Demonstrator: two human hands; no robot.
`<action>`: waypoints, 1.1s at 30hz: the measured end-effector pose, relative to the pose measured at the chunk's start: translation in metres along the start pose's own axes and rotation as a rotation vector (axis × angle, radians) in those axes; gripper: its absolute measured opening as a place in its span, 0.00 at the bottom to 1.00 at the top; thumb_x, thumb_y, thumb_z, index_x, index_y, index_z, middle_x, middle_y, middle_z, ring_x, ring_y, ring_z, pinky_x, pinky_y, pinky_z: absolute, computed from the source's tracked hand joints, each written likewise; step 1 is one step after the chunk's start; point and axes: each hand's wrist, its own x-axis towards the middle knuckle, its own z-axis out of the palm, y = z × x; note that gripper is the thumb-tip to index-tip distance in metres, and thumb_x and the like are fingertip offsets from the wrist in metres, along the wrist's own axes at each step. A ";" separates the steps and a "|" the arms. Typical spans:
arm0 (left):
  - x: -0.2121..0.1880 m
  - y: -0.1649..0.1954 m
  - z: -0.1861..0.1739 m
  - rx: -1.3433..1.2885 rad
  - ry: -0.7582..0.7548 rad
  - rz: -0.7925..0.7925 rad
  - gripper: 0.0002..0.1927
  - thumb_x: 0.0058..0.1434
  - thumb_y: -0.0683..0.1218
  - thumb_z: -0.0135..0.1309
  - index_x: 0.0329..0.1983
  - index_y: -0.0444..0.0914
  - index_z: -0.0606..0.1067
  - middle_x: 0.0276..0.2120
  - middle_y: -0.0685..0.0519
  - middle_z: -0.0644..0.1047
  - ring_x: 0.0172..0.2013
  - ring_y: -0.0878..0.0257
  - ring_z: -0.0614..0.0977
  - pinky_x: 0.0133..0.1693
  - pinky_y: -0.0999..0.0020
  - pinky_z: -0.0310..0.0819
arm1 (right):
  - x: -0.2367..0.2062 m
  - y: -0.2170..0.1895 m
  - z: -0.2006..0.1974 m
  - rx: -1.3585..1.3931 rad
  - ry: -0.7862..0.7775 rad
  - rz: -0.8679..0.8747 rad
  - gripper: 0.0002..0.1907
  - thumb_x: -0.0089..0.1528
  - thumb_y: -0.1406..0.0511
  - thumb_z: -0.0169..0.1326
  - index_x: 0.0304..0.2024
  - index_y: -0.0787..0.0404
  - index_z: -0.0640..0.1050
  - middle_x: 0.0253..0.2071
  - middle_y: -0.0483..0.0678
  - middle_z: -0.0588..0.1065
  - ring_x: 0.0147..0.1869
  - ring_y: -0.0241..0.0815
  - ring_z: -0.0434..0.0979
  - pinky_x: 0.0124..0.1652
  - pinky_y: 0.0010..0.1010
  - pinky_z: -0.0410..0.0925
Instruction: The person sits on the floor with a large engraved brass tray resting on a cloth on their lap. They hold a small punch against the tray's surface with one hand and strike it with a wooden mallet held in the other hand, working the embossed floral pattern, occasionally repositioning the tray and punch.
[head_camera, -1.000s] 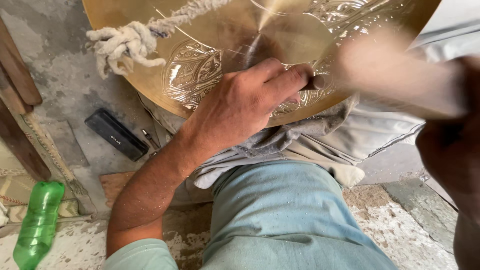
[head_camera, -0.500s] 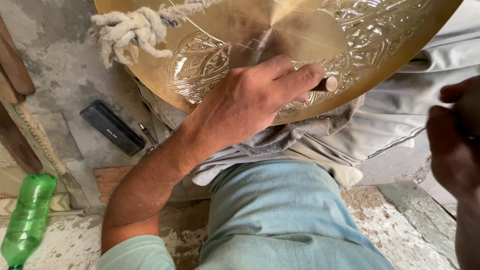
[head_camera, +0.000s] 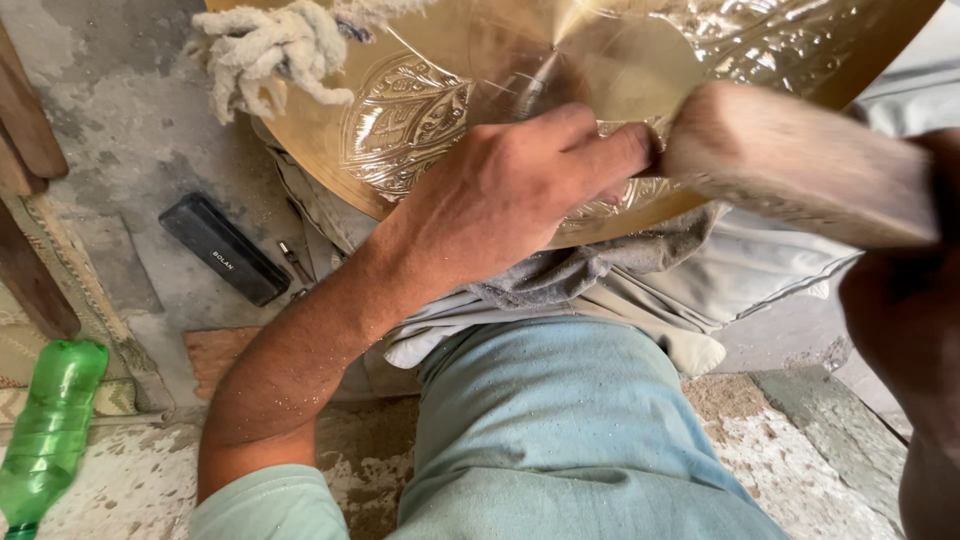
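A large round brass plate (head_camera: 430, 110) with embossed patterns leans over my lap at the top of the view. My left hand (head_camera: 520, 190) rests on its lower edge, fingers pinched around a small metal punch that is almost hidden. My right hand (head_camera: 900, 320) is dark and blurred at the right edge. It grips a wooden mallet (head_camera: 800, 165), whose head is right against my left fingertips where the punch end sits. A grey cloth (head_camera: 590, 265) pads the plate on my thigh.
A frayed rope knot (head_camera: 265, 45) hangs at the plate's upper left. A black case (head_camera: 222, 248) lies on the concrete floor beside my arm, and a green plastic bottle (head_camera: 45, 430) lies at the bottom left. My knee in blue trousers (head_camera: 570, 430) fills the lower middle. Wooden sticks (head_camera: 25, 120) lean at the left.
Half a second ago the mallet was drawn back out of view on the right. It has swung in to the punch end. My left hand stays in place on the plate.
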 end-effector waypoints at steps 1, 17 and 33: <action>-0.001 0.000 -0.002 -0.005 -0.001 -0.017 0.16 0.76 0.46 0.56 0.63 0.44 0.68 0.36 0.52 0.76 0.33 0.63 0.84 0.35 0.72 0.86 | 0.003 0.002 0.000 0.006 0.000 -0.010 0.26 0.59 0.83 0.48 0.61 0.76 0.66 0.50 0.68 0.73 0.49 0.59 0.80 0.46 0.41 0.76; -0.005 0.002 -0.012 0.008 -0.018 -0.021 0.20 0.74 0.43 0.58 0.67 0.45 0.70 0.38 0.51 0.73 0.35 0.60 0.84 0.38 0.66 0.85 | -0.003 -0.007 0.002 -0.009 -0.022 0.009 0.27 0.57 0.82 0.49 0.61 0.76 0.66 0.49 0.67 0.73 0.47 0.58 0.80 0.44 0.40 0.75; -0.008 -0.001 -0.015 -0.114 0.296 -0.035 0.13 0.74 0.47 0.58 0.56 0.43 0.69 0.46 0.55 0.79 0.42 0.64 0.86 0.42 0.73 0.87 | -0.008 -0.007 0.001 -0.018 -0.008 0.007 0.29 0.56 0.82 0.50 0.61 0.76 0.66 0.48 0.67 0.73 0.45 0.57 0.80 0.41 0.39 0.75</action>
